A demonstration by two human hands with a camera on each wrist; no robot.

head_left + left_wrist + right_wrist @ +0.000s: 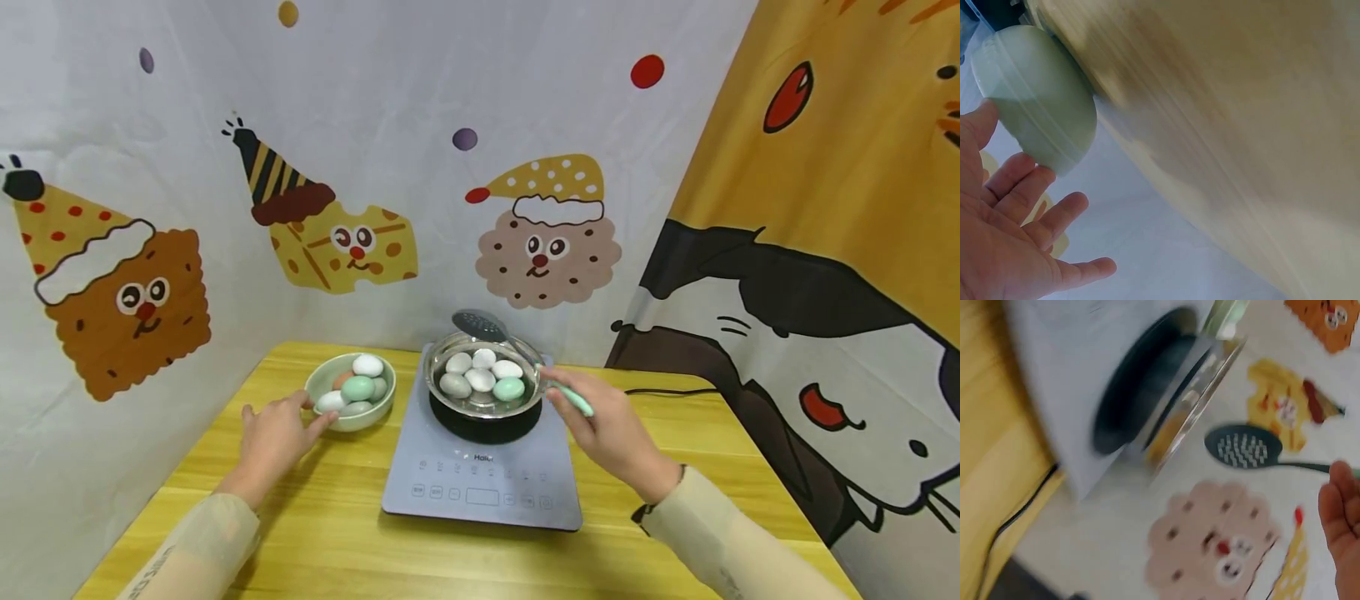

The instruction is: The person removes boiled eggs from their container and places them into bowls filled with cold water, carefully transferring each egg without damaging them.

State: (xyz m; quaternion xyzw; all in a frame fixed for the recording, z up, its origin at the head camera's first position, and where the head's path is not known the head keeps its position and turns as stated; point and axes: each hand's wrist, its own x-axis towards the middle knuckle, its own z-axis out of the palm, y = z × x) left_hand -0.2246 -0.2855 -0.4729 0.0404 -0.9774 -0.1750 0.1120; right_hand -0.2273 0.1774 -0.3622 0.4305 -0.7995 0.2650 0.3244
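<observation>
Over the steel pan point(480, 411) of white, grey and mint eggs point(481, 380) near the table's point(337, 550) far edge, a slotted spoon point(483, 326) with a dark, perforated oval head and mint-green handle hangs aslant. The pale induction cooker point(420, 450) beneath reads "Haier"; the right hand point(607, 421) grips the handle, while the left hand point(273, 437), fingers spread, touches the pale green bowl point(363, 421) near the far left corner

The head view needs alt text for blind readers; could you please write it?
A person's right hand holds a slotted spoon above a metal pan of eggs on an induction cooktop; their left hand touches a pale green bowl holding more eggs.
</observation>
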